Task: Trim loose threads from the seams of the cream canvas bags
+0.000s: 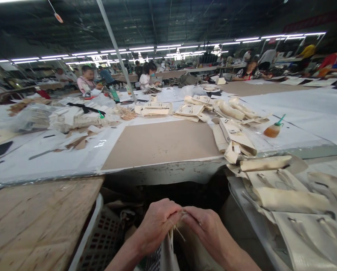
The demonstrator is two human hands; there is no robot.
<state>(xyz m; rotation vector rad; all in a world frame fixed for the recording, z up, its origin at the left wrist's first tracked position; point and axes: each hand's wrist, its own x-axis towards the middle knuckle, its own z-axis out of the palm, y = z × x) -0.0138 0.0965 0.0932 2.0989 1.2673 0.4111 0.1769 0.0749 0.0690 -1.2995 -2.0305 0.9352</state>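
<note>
My left hand (164,222) and my right hand (205,227) meet fingertip to fingertip low in the middle of the head view, over the dark gap in front of the table. Both are closed, pinching the top edge of a cream bag piece (168,252) that hangs below them. Loose pale threads (178,231) stick out beneath the fingers. The pinched spot itself is mostly hidden. Cream bag pieces with handles (301,229) lie overlapped to the right of my right hand. A white plastic basket (100,233) stands left of my left hand.
A brown board (165,141) lies on the white-covered table (92,162). Cream bag parts (233,137), a glue bottle with green spout (273,130) and scraps (75,141) lie around it. A wooden board (38,222) is at left. Several people sit farther back; a slanted pole (116,49) rises beyond.
</note>
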